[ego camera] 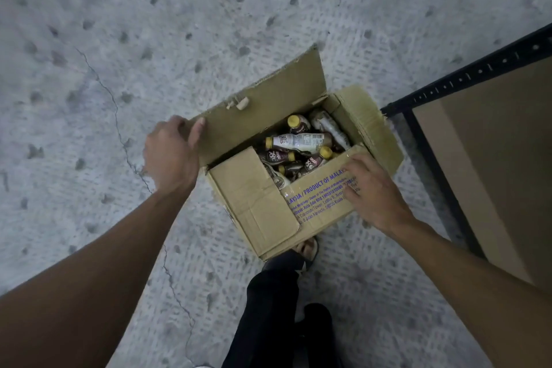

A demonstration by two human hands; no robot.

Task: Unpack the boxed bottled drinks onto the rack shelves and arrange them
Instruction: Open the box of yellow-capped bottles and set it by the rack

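Note:
A brown cardboard box (263, 206) stands on the concrete floor with its flaps folded outward. Inside lie several bottled drinks (298, 140) with yellow caps, heaped on their sides. My left hand (171, 152) grips the left end of the far flap, thumb on the flap's inner face. My right hand (373, 191) rests on the near printed flap with its fingers spread and bent over the flap's edge. The black metal rack (466, 75) with a brown shelf board (493, 164) stands to the right of the box.
The box's right flap almost touches the rack's corner post (397, 107). My legs in dark trousers (277, 314) and a sandalled foot (307, 248) stand just behind the box. Rough, pitted grey concrete with a long crack (119, 128) stretches left and ahead.

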